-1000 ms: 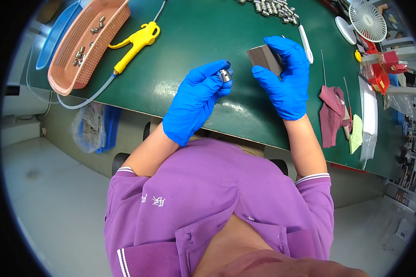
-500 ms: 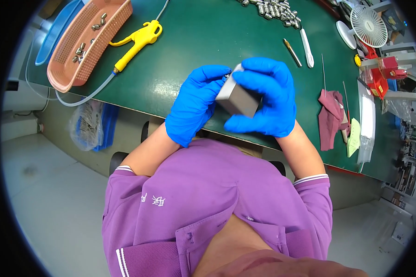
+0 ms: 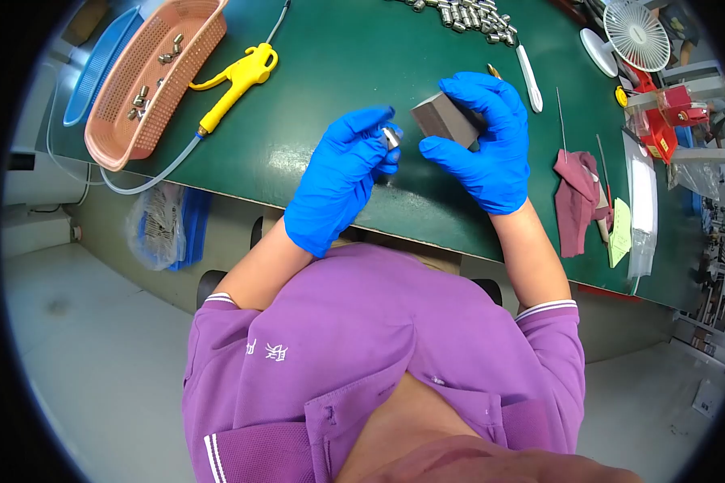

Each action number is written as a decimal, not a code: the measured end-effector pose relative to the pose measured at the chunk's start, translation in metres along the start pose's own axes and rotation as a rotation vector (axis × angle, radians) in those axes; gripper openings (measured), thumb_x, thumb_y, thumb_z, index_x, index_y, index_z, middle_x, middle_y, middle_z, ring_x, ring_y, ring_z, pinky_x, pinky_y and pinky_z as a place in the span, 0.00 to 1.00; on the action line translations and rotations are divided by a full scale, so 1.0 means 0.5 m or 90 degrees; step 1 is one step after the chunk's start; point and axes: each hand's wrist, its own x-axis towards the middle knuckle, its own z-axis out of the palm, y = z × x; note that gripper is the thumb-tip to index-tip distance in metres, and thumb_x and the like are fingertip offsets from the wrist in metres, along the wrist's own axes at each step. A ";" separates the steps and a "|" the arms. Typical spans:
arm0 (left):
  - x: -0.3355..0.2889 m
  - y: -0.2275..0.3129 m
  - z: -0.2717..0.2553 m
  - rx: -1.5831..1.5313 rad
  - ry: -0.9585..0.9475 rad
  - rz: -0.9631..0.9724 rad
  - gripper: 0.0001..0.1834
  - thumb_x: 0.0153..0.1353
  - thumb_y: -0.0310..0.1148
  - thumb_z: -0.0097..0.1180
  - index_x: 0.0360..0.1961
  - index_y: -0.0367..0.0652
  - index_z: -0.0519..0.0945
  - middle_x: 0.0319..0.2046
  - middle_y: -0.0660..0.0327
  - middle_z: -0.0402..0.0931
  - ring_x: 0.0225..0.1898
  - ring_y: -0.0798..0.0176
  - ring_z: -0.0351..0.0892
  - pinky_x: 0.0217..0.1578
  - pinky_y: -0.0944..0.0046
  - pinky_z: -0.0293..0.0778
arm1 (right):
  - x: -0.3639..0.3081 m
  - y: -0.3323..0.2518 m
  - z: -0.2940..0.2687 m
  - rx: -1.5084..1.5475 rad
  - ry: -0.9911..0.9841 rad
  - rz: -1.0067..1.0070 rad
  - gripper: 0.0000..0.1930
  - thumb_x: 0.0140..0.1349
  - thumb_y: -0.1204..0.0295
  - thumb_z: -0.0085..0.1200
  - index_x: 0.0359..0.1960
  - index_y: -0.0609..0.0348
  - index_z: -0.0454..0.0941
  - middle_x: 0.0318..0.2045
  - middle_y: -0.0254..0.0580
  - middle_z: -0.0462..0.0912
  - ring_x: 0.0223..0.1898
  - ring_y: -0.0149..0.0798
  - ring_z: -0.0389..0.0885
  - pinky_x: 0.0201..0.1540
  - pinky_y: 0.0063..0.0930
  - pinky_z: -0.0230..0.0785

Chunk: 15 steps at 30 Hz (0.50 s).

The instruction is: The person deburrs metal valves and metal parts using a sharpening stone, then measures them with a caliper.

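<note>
Both hands wear blue gloves and are raised over the near edge of a green table [image 3: 322, 72]. Between the thumb and fingers of my left hand [image 3: 338, 165] is a small shiny metal cylinder [image 3: 391, 138], its end turned to the right. My right hand [image 3: 491, 153] grips a dark grey sanding block [image 3: 445, 121] with a paler side face; its far end is hidden by my fingers. A gap lies between the block and the metal cylinder.
Several metal cylinders [image 3: 471, 14] are heaped at the far edge. On the left are a pink basket [image 3: 109, 133] with a few cylinders, a blue tray [image 3: 97, 76] and a yellow air gun [image 3: 242, 76]. To the right lie a white-handled tool [image 3: 529, 79], a maroon cloth [image 3: 576, 201] and a fan [image 3: 636, 36].
My right hand has moved up and to the right with the sanding block, away from my left hand. The metal cylinder in my left hand now shows clearly.
</note>
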 end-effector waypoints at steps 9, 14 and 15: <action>-0.003 0.005 0.028 -0.024 0.162 -0.079 0.11 0.59 0.28 0.51 0.44 0.41 0.73 0.35 0.62 0.74 0.36 0.69 0.74 0.38 0.70 0.73 | -0.014 -0.045 0.013 0.075 -0.105 -0.113 0.30 0.31 0.55 0.70 0.40 0.51 0.77 0.41 0.42 0.73 0.43 0.44 0.71 0.46 0.33 0.65; -0.003 0.004 -0.007 -0.119 -0.049 -0.076 0.11 0.59 0.30 0.52 0.43 0.41 0.72 0.37 0.62 0.73 0.34 0.71 0.72 0.36 0.74 0.70 | -0.001 0.002 0.001 -0.060 -0.001 0.009 0.28 0.35 0.61 0.70 0.41 0.56 0.76 0.41 0.44 0.72 0.43 0.43 0.72 0.46 0.32 0.67; -0.004 0.004 -0.007 -0.118 -0.050 -0.076 0.11 0.59 0.30 0.52 0.43 0.41 0.72 0.37 0.62 0.73 0.34 0.71 0.72 0.36 0.74 0.70 | -0.003 0.006 -0.001 -0.010 0.000 0.034 0.29 0.36 0.63 0.69 0.43 0.56 0.75 0.42 0.45 0.72 0.45 0.42 0.72 0.47 0.32 0.67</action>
